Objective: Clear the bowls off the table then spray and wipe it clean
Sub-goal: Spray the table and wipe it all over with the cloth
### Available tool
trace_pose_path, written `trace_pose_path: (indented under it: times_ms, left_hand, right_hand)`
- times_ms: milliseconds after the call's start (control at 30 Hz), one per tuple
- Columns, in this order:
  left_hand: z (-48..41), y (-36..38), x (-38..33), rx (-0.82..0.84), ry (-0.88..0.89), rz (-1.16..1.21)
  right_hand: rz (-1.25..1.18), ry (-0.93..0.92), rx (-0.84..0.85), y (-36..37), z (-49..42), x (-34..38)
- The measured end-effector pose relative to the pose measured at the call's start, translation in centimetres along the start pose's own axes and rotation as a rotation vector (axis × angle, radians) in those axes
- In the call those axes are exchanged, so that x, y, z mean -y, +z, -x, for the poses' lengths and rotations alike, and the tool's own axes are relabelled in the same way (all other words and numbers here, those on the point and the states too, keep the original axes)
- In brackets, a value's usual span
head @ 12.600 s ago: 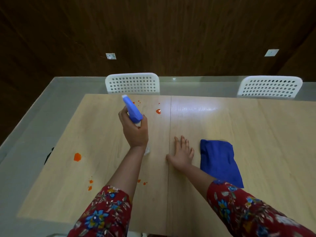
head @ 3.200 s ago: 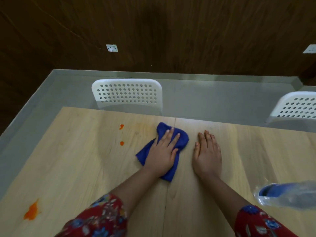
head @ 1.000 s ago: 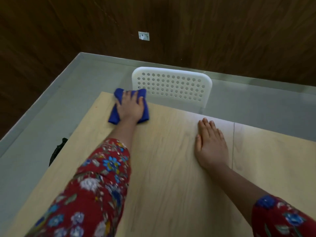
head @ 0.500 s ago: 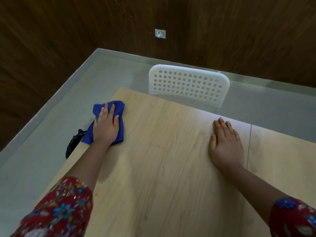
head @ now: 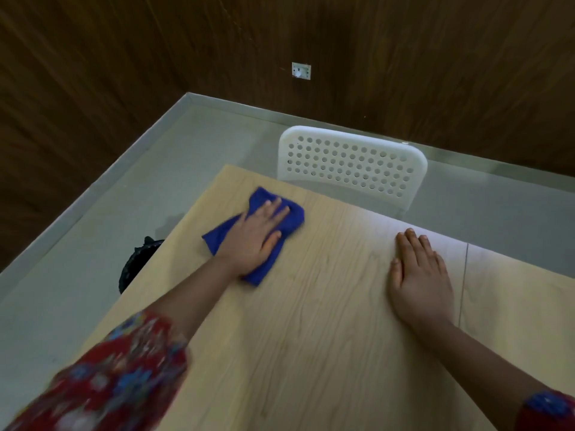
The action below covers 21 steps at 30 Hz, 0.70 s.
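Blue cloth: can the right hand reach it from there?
Probably yes: nothing stands on the table between the right hand and the blue cloth, though the left hand covers its middle.

Light wood-grain table (head: 326,321) is carrying a blue cloth (head: 291,219), which is lying flattened near the far-left corner, inside both edges. Left hand (head: 255,241) is pressing down on the cloth, fingers (head: 270,206) straight. Right hand (head: 420,281) is resting palm-down on bare wood, well apart from the cloth, just left of a thin seam (head: 463,275) running across the top.
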<state>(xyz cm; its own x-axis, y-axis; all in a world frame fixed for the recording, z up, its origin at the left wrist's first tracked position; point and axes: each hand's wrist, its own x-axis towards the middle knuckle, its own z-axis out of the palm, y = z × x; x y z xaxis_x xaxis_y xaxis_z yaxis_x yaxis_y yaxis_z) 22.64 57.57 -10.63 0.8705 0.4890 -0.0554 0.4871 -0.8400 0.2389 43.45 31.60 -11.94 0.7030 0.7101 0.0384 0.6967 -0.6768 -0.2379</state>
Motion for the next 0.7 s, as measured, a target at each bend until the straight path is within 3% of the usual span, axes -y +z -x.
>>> trace_pose_path:
  times_ms: [67,100,233,300,367,467,533,700]
  left_hand:
    - [4.1,-0.4,1.8,0.076,0.155,0.02]
    - [4.9,-0.8,3.4,0.069,0.134,0.023]
    - [0.5,-1.6,7.0,-0.065,-0.302,0.01]
    - [-3.3,-1.3,5.4,-0.1,-0.413,-0.01]
    - [-4.9,-0.8,2.5,-0.09,-0.353,0.018]
    - [-1.4,0.1,-0.3,0.004,-0.02,0.002]
    - [0.9,0.0,1.3,0.017,0.06,0.013]
    - [-2.2,-1.4,7.7,-0.112,-0.39,0.007]
  right_hand:
    - [-0.001,0.0,0.006,-0.1,0.0,0.1]
    - [0.0,-0.001,0.009,-0.1,0.0,0.1]
    - [0.001,0.0,0.002,-0.1,-0.1,0.3]
    - [0.011,-0.001,0.007,0.0,-0.1,0.3]
    - [0.011,-0.003,0.012,0.0,-0.1,0.2]
    - [0.012,0.001,0.007,0.0,-0.1,0.2]
    - [0.012,0.003,0.017,0.0,-0.1,0.2]
    - [0.003,0.001,0.027,-0.1,-0.2,0.5]
